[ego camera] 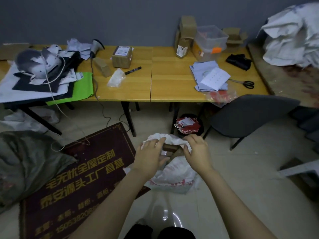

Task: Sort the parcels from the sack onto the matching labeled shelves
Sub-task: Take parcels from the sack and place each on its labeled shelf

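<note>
The floor [241, 187] is pale glossy tile, with a dark printed mat [77, 178] at my left. A white sack [174, 173] lies slumped on the tile below me, its mouth pointing away.

Hands:
- The left hand [150, 156] has its fingers curled over the left rim of the mouth.
- The right hand [198, 152] pinches the right rim between thumb and fingers.
- Both hold cloth only, and between them the mouth is spread.

Risks, as I judge them:
1. The sack is limp. If either rim slips, the mouth may fold shut over the load.
2. Pulling up on the rim could tip the sack and spill its contents.
3. No shelf or label is in view, so a parcel drawn now has no confirmed destination.
4. A bin [188, 126] stands just beyond the mouth, and a parcel sliding out could land against it.

One brown parcel [170, 150] shows inside the mouth, between the two hands and just beside the left thumb. I cannot confirm contact, and its label is unreadable.

Farther off are a chair [250, 116] and a desk [172, 90] carrying boxes [121, 56]. These could be mistaken for sack stock.
</note>
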